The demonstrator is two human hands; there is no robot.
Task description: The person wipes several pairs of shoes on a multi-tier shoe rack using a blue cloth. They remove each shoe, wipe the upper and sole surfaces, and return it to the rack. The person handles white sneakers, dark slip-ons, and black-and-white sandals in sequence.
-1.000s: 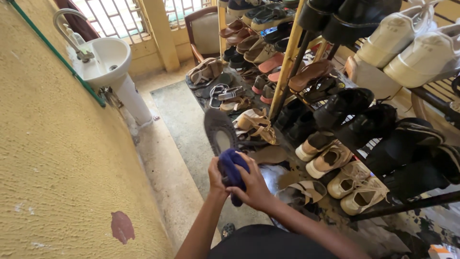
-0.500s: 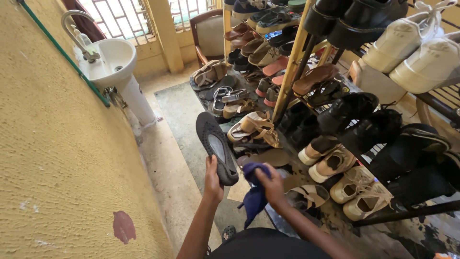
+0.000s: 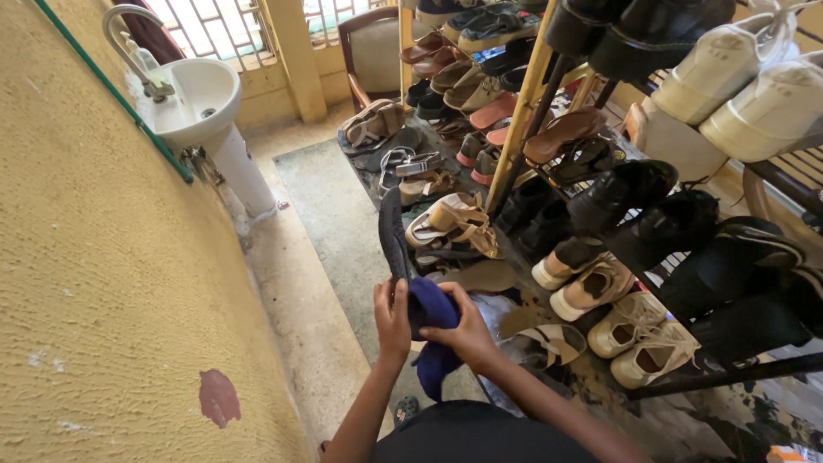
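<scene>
**A dark shoe held upright and a blue cloth pressed to it, beside a crowded shoe rack**

A dark grey flat shoe stands almost upright in the middle of the view, its textured sole turned to the camera and its toe pointing up. The left hand grips its lower end, fingers curled around the heel, which they hide. The right hand closes its fingers on a crumpled deep blue cloth held against the shoe's lower right side; a loose tail of cloth hangs below the hands. Whether the cloth covers the shoe's upper cannot be made out, since only the sole faces the viewer.

Just right of the shoe, tan strappy sandals lie on the floor, with beige lace-up shoes nearer the bottom of the rack. The slanted wooden and metal shoe rack fills the right side; its top rows are cut off by the frame edge, where white sneakers sit. To the left rises a rough yellow plaster wall bearing a white pedestal washbasin. A worn grey-green floor mat runs beneath.
</scene>
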